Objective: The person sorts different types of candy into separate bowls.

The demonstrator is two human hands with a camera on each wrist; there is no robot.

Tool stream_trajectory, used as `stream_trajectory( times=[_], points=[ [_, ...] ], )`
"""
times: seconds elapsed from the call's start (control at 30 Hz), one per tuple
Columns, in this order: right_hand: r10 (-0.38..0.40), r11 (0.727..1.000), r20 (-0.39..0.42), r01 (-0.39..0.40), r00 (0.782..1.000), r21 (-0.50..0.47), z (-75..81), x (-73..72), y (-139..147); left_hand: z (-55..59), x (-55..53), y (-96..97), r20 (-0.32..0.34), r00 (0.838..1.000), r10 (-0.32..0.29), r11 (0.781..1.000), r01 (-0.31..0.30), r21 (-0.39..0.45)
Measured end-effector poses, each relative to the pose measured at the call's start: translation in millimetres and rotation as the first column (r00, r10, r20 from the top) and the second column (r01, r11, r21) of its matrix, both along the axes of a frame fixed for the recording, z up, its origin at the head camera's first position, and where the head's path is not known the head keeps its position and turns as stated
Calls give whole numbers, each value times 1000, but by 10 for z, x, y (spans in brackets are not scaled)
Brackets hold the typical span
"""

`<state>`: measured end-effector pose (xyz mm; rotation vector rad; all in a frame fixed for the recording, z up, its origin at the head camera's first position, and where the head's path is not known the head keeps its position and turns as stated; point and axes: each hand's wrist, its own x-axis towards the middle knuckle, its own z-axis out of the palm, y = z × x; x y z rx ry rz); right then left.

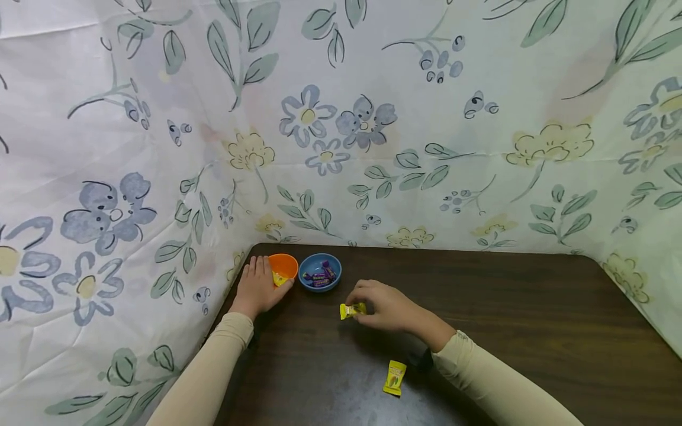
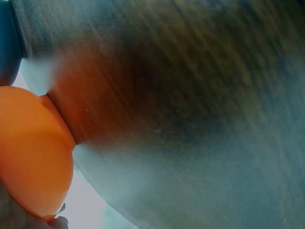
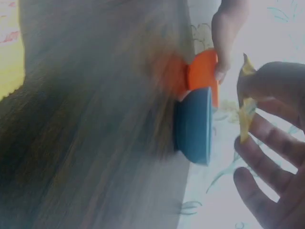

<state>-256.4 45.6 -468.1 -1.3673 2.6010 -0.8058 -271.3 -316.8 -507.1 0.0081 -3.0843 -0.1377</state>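
Note:
In the head view my left hand [image 1: 260,285] holds the orange bowl [image 1: 288,264], its fingers along the left side and its thumb across the near rim. A yellow wrapper shows inside that bowl. Beside it stands a blue bowl [image 1: 321,288] with several purple-wrapped candies [image 1: 322,279]. My right hand [image 1: 388,305] pinches a yellow-wrapped candy [image 1: 348,310] between thumb and fingers, just above the table and right of the bowls. Another yellow-wrapped candy [image 1: 395,378] lies nearer the front. In the right wrist view, the pinched candy wrapper [image 3: 246,114] shows edge-on.
The dark wooden table [image 1: 495,302] spreads to the right of the bowls. A white floral cloth [image 1: 341,118] hangs behind it and along its left side, close to the left arm.

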Motion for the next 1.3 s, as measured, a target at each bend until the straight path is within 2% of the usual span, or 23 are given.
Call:
stream_trajectory(
  times=[0.17,0.77,0.93,1.1,1.3],
  points=[
    [-57,997,-6,56,998,-43,-7,-38,-59,1,9,-2,2,1000,2,1000,-2,5],
    [-165,969,-23,158,986,-191,-35,-247,-384,3,-7,0,-15,1000,5,1000,-5,7],
    [-208,951,12,205,978,-232,-57,-297,-546,-6,-12,-5,-17,1000,8,1000,-8,7],
    [-225,946,48,230,973,-228,-73,-324,-696,-16,-22,1,-7,1000,7,1000,-7,15],
    [-255,931,52,259,966,-258,-110,-362,-874,-18,-20,0,-11,1000,9,1000,-9,14]
  ],
)
